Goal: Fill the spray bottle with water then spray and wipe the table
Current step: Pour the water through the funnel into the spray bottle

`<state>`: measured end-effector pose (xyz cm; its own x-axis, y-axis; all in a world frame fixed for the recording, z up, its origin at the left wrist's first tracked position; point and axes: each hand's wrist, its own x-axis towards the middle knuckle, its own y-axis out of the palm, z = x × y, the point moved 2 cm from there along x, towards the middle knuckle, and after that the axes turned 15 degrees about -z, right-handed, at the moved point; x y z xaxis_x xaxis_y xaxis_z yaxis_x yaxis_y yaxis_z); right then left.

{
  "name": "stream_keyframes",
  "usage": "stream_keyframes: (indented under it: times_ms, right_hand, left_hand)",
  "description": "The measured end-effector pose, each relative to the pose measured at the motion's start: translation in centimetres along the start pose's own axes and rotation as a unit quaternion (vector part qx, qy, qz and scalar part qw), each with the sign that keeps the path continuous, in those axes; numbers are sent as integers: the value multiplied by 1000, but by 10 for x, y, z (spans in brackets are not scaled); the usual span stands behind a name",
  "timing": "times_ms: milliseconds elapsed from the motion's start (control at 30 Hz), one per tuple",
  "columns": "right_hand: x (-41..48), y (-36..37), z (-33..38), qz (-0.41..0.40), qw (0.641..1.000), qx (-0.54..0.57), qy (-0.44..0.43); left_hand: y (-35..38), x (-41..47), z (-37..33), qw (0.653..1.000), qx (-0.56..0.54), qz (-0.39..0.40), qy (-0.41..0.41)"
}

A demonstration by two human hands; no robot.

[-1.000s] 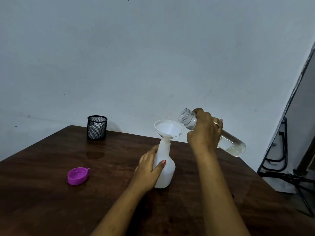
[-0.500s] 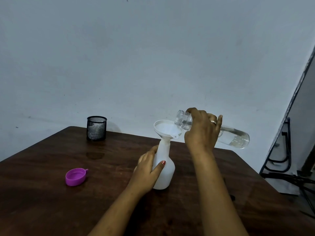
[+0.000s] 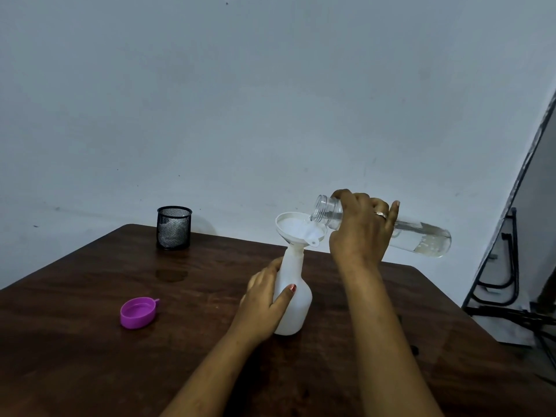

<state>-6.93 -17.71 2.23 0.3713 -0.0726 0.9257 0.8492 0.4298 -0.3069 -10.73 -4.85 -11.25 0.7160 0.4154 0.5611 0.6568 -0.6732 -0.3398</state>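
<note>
**Over the funnel (image 3: 296,227), a tipped water bottle (image 3: 421,239)**

At the desk's (image 3: 90,356) left lie a purple cap (image 3: 138,313) and, behind it, a black mesh cup (image 3: 174,227). Mid-desk, the left hand (image 3: 264,305) curls round the white spray bottle (image 3: 296,299), which stands upright with the funnel in its neck. The right hand (image 3: 361,233) grips the water bottle near its neck. Its long axis runs almost level, mouth pointing left over the funnel's right rim. Pouring, I'd judge, hinges on that mouth sitting inside the rim.

Dim, soft light; bowed edges
</note>
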Motion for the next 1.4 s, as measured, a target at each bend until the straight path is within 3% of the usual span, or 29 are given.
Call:
stream_keyframes:
  times_ms: [1400]
  right_hand:
    - [1,2,-5,-10,1000,2,8]
  left_hand:
    - [0,-1,-3,999,40,8,9]
